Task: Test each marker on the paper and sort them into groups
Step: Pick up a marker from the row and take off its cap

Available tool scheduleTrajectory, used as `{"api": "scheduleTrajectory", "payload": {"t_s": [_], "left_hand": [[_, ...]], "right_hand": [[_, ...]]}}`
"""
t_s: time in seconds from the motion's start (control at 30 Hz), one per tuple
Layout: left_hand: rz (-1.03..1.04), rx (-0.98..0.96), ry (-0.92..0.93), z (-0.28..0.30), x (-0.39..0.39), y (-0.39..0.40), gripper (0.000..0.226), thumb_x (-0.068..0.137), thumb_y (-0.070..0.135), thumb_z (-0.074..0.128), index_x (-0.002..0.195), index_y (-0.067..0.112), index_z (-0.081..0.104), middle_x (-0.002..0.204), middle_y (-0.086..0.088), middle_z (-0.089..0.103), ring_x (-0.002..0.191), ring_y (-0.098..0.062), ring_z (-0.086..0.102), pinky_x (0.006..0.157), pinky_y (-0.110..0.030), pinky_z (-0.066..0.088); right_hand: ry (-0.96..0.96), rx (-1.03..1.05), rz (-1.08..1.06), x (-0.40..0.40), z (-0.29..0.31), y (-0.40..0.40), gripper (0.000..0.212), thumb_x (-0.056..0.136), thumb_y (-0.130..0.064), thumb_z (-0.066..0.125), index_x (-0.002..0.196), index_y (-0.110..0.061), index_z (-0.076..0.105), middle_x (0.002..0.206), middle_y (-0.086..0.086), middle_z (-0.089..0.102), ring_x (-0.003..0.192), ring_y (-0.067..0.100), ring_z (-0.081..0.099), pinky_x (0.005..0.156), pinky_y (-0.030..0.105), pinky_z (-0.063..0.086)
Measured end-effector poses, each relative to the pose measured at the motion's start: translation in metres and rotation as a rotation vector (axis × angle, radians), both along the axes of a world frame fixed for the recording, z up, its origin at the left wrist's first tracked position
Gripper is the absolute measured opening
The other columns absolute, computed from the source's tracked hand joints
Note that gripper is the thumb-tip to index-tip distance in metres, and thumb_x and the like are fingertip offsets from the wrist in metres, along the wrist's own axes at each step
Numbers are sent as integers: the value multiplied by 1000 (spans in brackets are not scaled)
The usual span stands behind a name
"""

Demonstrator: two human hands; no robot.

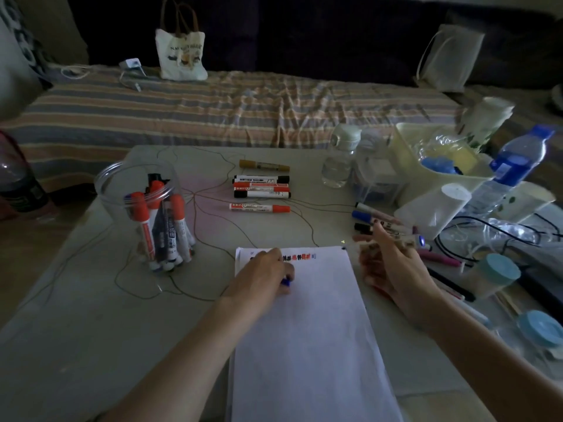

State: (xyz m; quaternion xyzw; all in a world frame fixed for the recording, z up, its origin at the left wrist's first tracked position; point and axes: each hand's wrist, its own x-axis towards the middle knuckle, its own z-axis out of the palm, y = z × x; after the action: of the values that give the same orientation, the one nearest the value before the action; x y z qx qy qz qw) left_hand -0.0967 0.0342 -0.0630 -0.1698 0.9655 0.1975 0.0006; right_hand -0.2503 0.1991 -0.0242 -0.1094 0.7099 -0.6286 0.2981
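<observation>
White paper (307, 330) lies on the table before me, with a row of black and red test marks (300, 257) along its top edge. My left hand (262, 274) rests on the paper's upper left, fingers curled round a small blue piece (286, 282), apparently a marker cap. My right hand (388, 263) hovers just off the paper's right edge, gripping a pale marker (402, 236) that points right. A clear jar (122, 181) at the left holds several red, black and blue markers. A sorted row (262, 187) of yellow, black and red markers lies behind the paper. More markers (365, 215) lie at the right.
A cream basket (408, 166), water bottles (515, 166), a tissue roll (432, 208), black cables (487, 229) and blue-lidded tubs (499, 271) crowd the table's right side. Thin wire (213, 190) loops over the tabletop. A striped bed with a tote bag (181, 53) lies behind.
</observation>
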Motion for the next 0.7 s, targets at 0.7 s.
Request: {"api": "scheduleTrajectory", "payload": {"t_s": [0.7], "left_hand": [[-82, -148, 46, -24, -10, 17, 68, 84, 65, 20, 141, 35, 43, 157, -9, 23, 142, -31, 21, 116, -43, 15]], "right_hand": [[509, 200, -6, -5, -61, -50, 5, 84, -23, 71, 80, -21, 68, 70, -5, 69, 65, 0, 64, 61, 18, 52]]}}
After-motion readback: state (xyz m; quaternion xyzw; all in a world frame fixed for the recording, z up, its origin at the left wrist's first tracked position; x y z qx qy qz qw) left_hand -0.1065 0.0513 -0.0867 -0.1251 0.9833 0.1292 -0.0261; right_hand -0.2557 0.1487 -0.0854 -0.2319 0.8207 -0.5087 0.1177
